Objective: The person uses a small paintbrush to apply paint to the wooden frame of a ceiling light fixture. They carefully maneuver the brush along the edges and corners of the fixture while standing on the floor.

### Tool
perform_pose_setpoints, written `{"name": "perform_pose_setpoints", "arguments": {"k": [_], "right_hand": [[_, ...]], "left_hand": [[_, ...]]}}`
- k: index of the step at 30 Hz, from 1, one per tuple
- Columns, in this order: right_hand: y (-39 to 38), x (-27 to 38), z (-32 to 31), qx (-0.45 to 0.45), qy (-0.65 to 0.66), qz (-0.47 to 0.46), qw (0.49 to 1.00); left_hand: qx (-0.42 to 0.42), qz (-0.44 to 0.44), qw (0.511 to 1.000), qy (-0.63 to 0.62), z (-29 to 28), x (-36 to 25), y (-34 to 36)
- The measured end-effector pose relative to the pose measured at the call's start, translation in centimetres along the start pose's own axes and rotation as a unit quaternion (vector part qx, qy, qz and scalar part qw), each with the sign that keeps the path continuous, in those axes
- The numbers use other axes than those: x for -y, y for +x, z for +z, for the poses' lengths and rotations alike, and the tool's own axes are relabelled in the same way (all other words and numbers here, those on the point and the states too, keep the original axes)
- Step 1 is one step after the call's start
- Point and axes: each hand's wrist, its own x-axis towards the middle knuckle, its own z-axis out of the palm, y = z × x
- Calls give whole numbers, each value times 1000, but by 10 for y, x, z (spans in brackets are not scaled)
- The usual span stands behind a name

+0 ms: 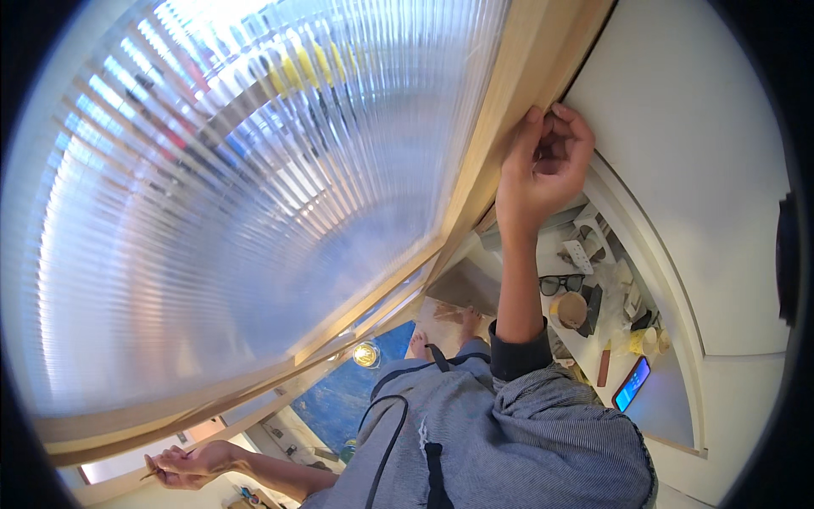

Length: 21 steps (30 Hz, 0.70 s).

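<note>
Head view, one entry per item:

Right hand [543,170]: raised at the upper right, fingers curled in a loose grip against the edge of the wooden frame [500,127]; fingertips pinched toward the thumb, and whether anything small sits between them cannot be told.

Left hand [191,465]: low at the bottom left, by the lower rail of the same frame; grip closed lightly on a thin stick-like tool [149,475], thumb on top, only the tool's tip showing past the fingers.

Ribbed translucent panel [237,195]: fills the frame and most of the picture, tilted; blurred colours show through it.

White wall [678,144]: right of the frame, just behind the right hand.

White worktop [670,399]: below the right forearm, along the wall. On it: black-rimmed glasses [561,283] near the forearm; a round brown lid-like object [571,310] just beside them; a phone with lit screen [632,383] toward the near edge; a reddish-brown stick [604,365] beside the phone; crumpled white papers [593,246] toward the far end.

Blue floor covering [348,403]: below, with bare feet [441,335] on it and a round glass object [366,354] near them
</note>
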Motion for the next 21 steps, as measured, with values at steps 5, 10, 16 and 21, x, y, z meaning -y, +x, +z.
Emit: {"name": "perform_pose_setpoints", "arguments": {"k": [5,10,16,21], "right_hand": [[4,0,5,-22,38,7,999],[10,17,12,-34,38,81,995],[9,22,12,-34,8,130,991],[6,16,10,-28,30,114,993]], "left_hand": [[49,-61,996,-43,19,1,-8],[117,-44,992,23,35,-3,-15],[120,-141,983,-20,41,-18,-22],[107,-131,985,-26,40,-6,-20]]}}
